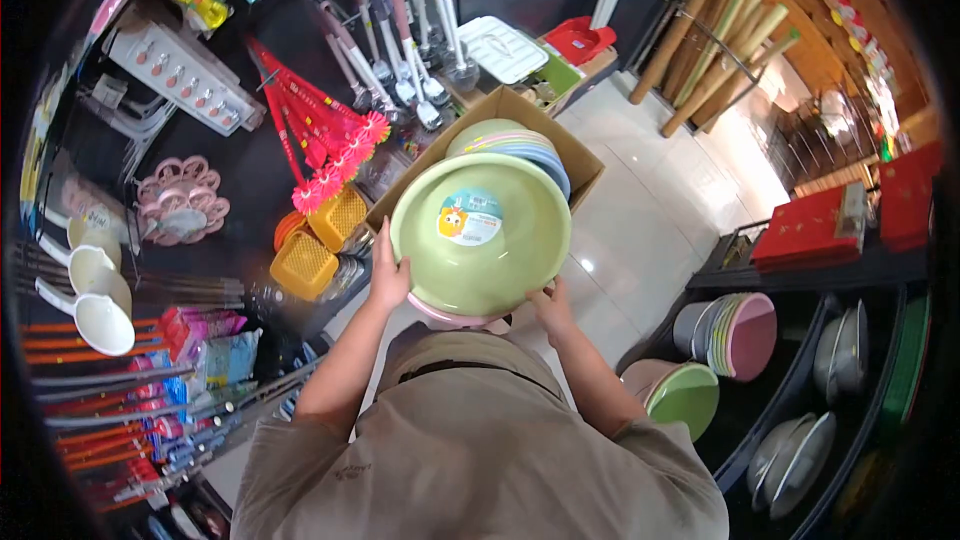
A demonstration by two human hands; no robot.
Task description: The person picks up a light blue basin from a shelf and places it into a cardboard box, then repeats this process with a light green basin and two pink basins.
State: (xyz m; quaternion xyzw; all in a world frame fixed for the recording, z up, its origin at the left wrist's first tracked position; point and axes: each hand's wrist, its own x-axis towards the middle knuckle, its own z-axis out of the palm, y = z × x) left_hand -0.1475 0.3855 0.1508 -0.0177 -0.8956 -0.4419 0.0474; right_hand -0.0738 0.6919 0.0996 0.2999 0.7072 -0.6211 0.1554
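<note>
A light green plastic basin [480,275] with a cartoon label [469,219] inside it is held in front of my body. A pink rim [440,316] shows under its near edge, so another basin seems stacked below. My left hand [391,271] is closed on the left side of the rim, thumb on top. My right hand [549,304] grips the lower right edge; most of its fingers are hidden underneath. Just beyond stands a cardboard box [585,162] holding a stack of pastel basins [515,142], partly covered by the green one.
Shelves on the left hold yellow baskets [304,265], white ladles [104,324] and red brushes [330,145]. Toilet brushes [405,88] hang behind the box. On the right, a rack holds stacked buckets [748,337] and a green basin [684,401]. Wooden poles [690,30] lean at the back.
</note>
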